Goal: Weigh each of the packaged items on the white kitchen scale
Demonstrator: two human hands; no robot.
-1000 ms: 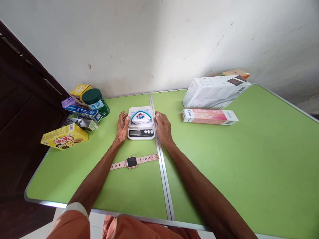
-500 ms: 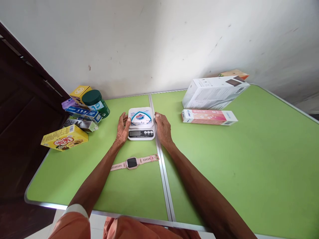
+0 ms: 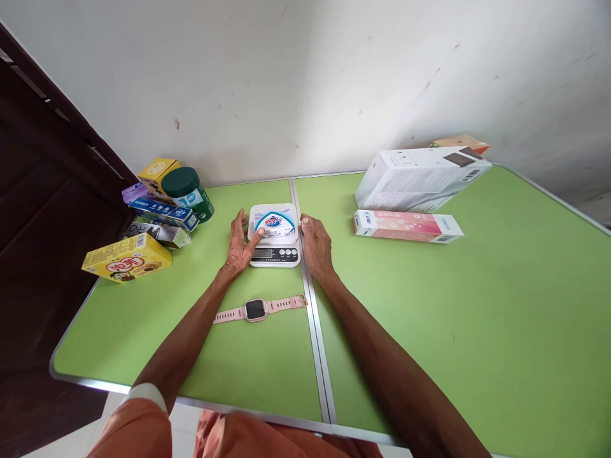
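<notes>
A white kitchen scale (image 3: 275,262) with a black control panel lies on the green table. On its platform sits a white and blue soap pack (image 3: 281,224). At the scale's left side my left hand (image 3: 238,246) is open, its thumb reaching over the scale's edge to the near left corner of the pack; whether it touches is unclear. Beside the right edge rests my right hand (image 3: 317,247), loosely closed with the fingers curled and partly hidden, and no object shows in it. Nearer to me lies a smartwatch (image 3: 255,310) with a pink strap, laid out flat.
Along the left edge are a yellow snack box (image 3: 128,259), a silver box (image 3: 165,234), a blue box (image 3: 165,213) and a green canister (image 3: 188,194). A large white box (image 3: 420,178) and a pink-and-white box (image 3: 408,226) are on the right. A wall stands behind.
My left thumb has moved right, over the scale's edge toward the soap pack. My right hand stays beside the scale. The whole view has shifted slightly.
</notes>
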